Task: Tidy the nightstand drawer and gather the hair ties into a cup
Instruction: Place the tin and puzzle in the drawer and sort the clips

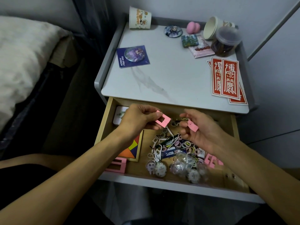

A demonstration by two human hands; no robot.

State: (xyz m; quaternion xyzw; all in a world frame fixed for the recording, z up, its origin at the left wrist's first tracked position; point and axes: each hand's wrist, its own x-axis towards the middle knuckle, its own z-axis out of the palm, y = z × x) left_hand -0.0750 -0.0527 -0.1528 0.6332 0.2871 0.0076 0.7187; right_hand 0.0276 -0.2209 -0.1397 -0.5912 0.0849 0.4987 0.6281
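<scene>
Sorting over the open drawer [103, 125] — left hand [138, 118] pinches a pink frame [162, 120], right hand [199, 127] a pink piece [192, 127]; hair ties [186, 144] next — into a cup [140, 18].

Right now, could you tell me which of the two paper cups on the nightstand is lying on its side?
The back-right paper cup, beside the lidded clear jar, its open mouth showing; the back-left cup stands on end.
</scene>
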